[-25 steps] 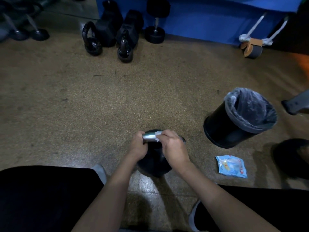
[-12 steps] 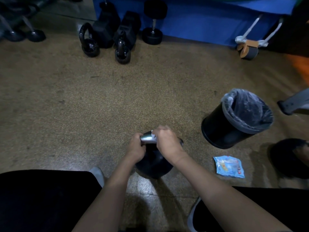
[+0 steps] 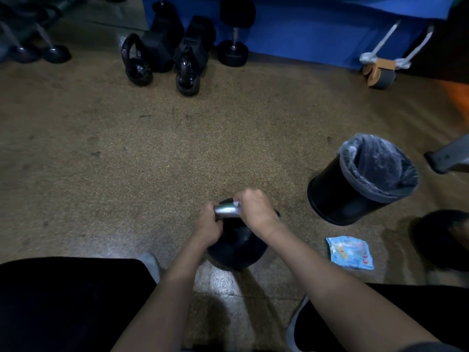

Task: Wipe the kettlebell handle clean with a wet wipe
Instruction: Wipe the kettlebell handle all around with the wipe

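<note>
**Steel handle, wipe wrapped tight**

Steel shows bare only in the short stretch of handle (image 3: 226,211) between my two fists. My left hand (image 3: 209,224) curls round the left end and steadies the kettlebell (image 3: 236,247), which stands upright on the floor (image 3: 152,161) close in front of my knees. My right hand (image 3: 255,208) grips the handle just beside it, with the wet wipe (image 3: 236,203) trapped under the fingers; only a white corner peeks out.

I judge I am mid-wipe. To do it well, I should squeeze the wipe right round the bar so it also reaches the underside, then drag it along with a slight twist. The left hand must brace firmly, or the bell could rock. The patch under my left palm will need its own pass, so I expect to swap my hold. The lined bin (image 3: 330,194) stands off to the right, and the wipe packet (image 3: 350,252) lies on the floor near it.
</note>
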Demonstrator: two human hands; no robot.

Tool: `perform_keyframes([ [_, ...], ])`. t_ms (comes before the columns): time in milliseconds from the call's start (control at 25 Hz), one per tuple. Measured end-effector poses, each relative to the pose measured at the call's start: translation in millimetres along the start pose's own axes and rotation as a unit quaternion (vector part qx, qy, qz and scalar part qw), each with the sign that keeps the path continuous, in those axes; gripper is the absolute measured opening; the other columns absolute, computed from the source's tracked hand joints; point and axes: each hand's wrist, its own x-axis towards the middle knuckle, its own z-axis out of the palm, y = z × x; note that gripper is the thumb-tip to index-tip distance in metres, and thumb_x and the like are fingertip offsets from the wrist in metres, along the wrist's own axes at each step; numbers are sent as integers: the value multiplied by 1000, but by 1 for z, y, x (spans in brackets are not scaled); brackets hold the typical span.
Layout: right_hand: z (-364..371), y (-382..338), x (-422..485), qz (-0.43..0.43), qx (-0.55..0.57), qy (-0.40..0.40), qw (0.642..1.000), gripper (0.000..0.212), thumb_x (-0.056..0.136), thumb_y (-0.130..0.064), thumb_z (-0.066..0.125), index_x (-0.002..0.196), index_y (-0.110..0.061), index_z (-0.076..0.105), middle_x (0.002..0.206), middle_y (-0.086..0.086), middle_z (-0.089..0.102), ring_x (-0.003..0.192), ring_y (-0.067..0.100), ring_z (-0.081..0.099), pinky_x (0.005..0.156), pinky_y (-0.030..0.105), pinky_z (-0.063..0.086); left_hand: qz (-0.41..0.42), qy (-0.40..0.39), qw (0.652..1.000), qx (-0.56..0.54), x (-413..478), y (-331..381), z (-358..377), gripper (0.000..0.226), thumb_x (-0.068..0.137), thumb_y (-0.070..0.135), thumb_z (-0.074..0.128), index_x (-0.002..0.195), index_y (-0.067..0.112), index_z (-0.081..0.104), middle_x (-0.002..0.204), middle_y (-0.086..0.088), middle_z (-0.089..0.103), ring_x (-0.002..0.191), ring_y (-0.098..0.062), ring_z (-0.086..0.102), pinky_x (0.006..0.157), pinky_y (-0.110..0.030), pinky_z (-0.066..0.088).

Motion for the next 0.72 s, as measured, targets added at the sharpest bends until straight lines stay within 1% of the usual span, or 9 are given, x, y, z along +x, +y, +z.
perform_keyframes([
  [120,-3,-1,6,13,8,-26,1000,26,89,-4,51,106,-12,68,109,15,66,103,31,60,88,34,47,-2,2,1000,6,-1,3,-1,36,82,1,50,117,10,45,114,-18,58,105,-34,56,93,-44,45],
  [280,-2,6,9,29,32,-36,998,27,87,-4,53,104,-16,69,108,15,67,102,31,62,88,31,48,-4,1,1000,7,-2,4,-2,36,83,0,50,117,10,46,114,-16,57,106,-31,55,92,-39,43],
  [400,-3,0,10,30,23,-41,998,28,88,-4,51,108,-14,68,111,15,66,104,31,61,91,33,48,-6,0,1000,-1,-3,4,-2,40,81,-1,50,119,11,45,114,-15,58,106,-31,56,94,-41,44],
  [560,-1,-2,7,-1,18,-49,999,30,85,-2,52,105,-17,68,109,12,66,103,30,61,87,32,48,-8,-1,1000,-4,-4,3,-2,41,81,0,52,119,13,45,113,-15,59,105,-33,57,94,-44,46],
  [720,-8,-4,12,24,21,-47,998,28,86,-5,53,106,-18,68,111,15,66,104,32,61,89,32,48,-3,4,1000,3,-3,3,-1,39,80,0,52,117,11,45,113,-16,58,105,-32,56,94,-44,45],
])
